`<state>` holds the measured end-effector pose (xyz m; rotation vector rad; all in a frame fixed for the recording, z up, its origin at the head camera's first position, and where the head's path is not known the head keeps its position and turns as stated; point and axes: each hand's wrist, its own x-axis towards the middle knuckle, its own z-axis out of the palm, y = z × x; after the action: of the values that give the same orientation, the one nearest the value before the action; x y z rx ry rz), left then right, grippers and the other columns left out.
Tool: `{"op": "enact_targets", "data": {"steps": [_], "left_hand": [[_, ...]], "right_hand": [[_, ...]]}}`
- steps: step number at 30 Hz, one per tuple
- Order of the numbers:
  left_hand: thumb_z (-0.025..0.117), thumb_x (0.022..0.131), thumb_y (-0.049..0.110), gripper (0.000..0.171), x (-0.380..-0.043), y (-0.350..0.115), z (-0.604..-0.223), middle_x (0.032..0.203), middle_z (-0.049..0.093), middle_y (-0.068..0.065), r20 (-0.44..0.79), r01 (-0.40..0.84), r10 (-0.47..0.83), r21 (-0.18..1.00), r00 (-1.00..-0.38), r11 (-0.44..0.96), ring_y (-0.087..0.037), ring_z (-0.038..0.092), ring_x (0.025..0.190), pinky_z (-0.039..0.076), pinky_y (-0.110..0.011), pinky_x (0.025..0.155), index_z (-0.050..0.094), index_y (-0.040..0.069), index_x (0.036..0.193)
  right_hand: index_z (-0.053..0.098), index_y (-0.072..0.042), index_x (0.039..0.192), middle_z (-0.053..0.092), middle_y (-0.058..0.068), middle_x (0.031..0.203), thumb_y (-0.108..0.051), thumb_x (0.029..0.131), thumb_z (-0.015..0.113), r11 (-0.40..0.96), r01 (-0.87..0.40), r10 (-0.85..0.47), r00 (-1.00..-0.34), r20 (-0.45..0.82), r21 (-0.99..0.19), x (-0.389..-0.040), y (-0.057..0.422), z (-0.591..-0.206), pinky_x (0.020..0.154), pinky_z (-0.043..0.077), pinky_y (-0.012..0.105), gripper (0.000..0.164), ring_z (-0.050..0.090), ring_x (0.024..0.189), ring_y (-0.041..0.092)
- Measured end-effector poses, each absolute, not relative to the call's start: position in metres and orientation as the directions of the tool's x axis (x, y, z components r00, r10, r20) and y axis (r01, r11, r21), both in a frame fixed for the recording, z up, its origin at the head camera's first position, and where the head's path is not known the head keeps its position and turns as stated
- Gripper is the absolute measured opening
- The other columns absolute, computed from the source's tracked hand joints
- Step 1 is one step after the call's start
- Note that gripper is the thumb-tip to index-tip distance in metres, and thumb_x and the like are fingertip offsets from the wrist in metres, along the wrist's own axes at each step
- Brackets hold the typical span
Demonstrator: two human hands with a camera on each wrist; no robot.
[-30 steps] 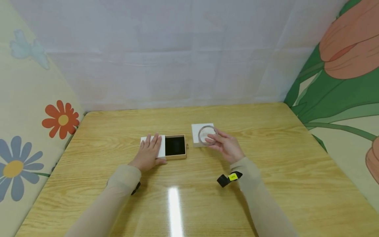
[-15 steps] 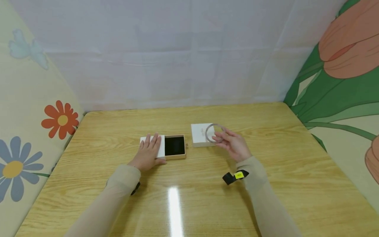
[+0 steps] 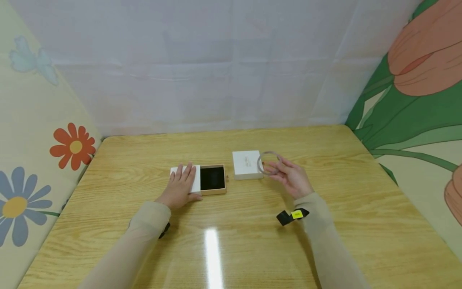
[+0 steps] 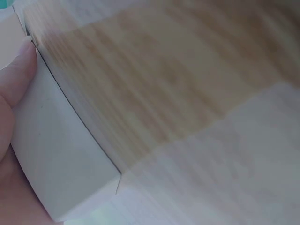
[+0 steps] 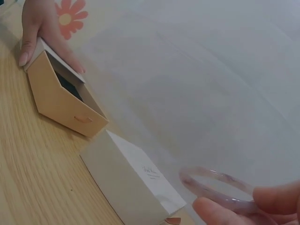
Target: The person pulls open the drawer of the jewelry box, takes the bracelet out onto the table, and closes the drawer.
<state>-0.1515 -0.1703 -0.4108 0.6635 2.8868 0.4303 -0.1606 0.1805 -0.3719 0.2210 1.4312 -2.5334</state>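
My left hand (image 3: 178, 190) lies across the white sleeve (image 3: 197, 180) of a drawer box, fingers over the top and thumb against the near side. From the sleeve's right end the tan drawer (image 5: 65, 105) sticks out, with a black lining (image 3: 213, 178) and a small pull tab (image 5: 83, 119). My right hand (image 3: 294, 180) pinches a pale purple, translucent bangle (image 5: 220, 199) between thumb and fingers, held above the table. In the head view the bangle overlaps the right edge of a second white box (image 3: 245, 171), which has small lettering on its top.
Both boxes stand on a wood-grain table (image 3: 144, 152), the second one behind and right of the drawer box. A white cloth (image 3: 202, 80) hangs behind the table. Painted flower panels (image 3: 429, 116) flank it on both sides. A light reflection shows on the tabletop.
My right hand has moved right with the bangle, from over the second white box to its right edge. My left hand and both boxes have stayed put.
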Motion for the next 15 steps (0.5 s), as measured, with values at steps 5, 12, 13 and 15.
{"op": "enact_targets", "data": {"steps": [5, 12, 13, 15], "left_hand": [[0.065, 0.092, 0.038, 0.094, -0.152, -0.17, -0.411, 0.158, 0.002, -0.028, -0.086, 0.403, 0.447, 0.309, -0.891, 0.862, -0.049, -0.006, 0.142, 0.003, -0.064, 0.11, 0.011, -0.011, 0.151], [0.064, 0.093, 0.038, 0.093, -0.152, -0.17, -0.41, 0.158, 0.001, -0.027, -0.099, 0.393, 0.442, 0.316, -0.891, 0.863, -0.049, -0.007, 0.142, 0.002, -0.064, 0.111, 0.009, -0.01, 0.151], [0.064, 0.093, 0.038, 0.093, -0.152, -0.17, -0.409, 0.158, 0.001, -0.028, -0.099, 0.394, 0.443, 0.317, -0.891, 0.863, -0.049, -0.007, 0.142, 0.002, -0.064, 0.111, 0.01, -0.011, 0.151], [0.065, 0.093, 0.037, 0.093, -0.151, -0.17, -0.409, 0.158, 0.001, -0.028, -0.098, 0.393, 0.442, 0.316, -0.892, 0.863, -0.049, -0.006, 0.142, 0.003, -0.064, 0.111, 0.01, -0.011, 0.151]], "right_hand": [[0.014, 0.008, 0.151, 0.072, 0.007, 0.09, -0.001, 0.105, 0.034, -0.49, 0.258, -0.112, -0.966, -0.234, -0.833, -0.159, 0.186, -0.371, 0.077, 0.055, 0.024, 0.051, 0.071, 0.085, 0.015], [0.011, 0.006, 0.152, 0.073, 0.006, 0.089, -0.002, 0.105, 0.033, -0.504, 0.26, -0.101, -0.965, -0.243, -0.824, -0.158, 0.193, -0.368, 0.079, 0.055, 0.024, 0.053, 0.071, 0.086, 0.014], [0.011, 0.006, 0.153, 0.073, 0.006, 0.089, -0.002, 0.105, 0.033, -0.51, 0.261, -0.102, -0.964, -0.244, -0.819, -0.158, 0.194, -0.368, 0.079, 0.054, 0.025, 0.053, 0.071, 0.086, 0.015], [0.016, 0.004, 0.152, 0.073, 0.007, 0.09, -0.002, 0.105, 0.034, -0.525, 0.263, -0.103, -0.964, -0.247, -0.81, -0.158, 0.196, -0.368, 0.08, 0.054, 0.025, 0.051, 0.071, 0.088, 0.016]]}}
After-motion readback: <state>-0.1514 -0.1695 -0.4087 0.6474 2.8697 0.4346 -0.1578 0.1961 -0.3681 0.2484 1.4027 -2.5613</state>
